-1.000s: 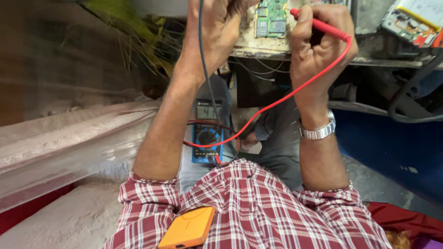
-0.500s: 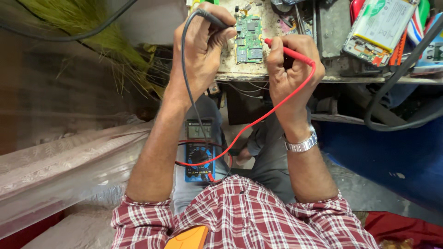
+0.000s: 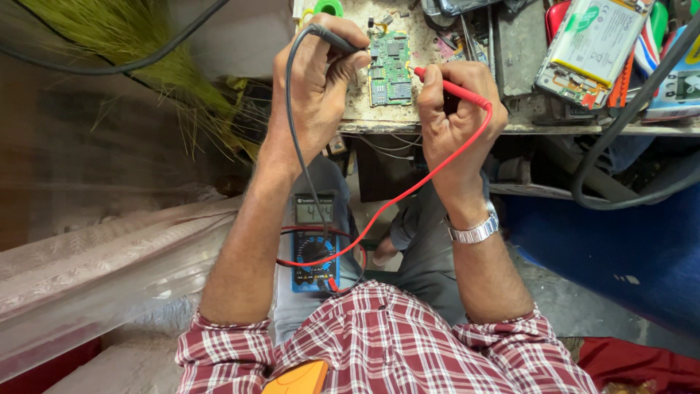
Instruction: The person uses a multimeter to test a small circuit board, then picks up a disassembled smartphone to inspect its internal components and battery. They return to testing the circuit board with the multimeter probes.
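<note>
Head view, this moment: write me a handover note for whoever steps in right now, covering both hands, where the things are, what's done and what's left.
Left hand: grips the black probe, tip at the left edge of the green circuit board.
Right hand: grips the red probe, tip at the board's right edge.
The board lies on the cluttered workbench. The blue multimeter rests on the person's lap, both leads plugged in, display lit; the reading is too small to tell.
Done: meter hooked up, both probes at the board.
Left: read the display; any further test points cannot be judged from here.
</note>
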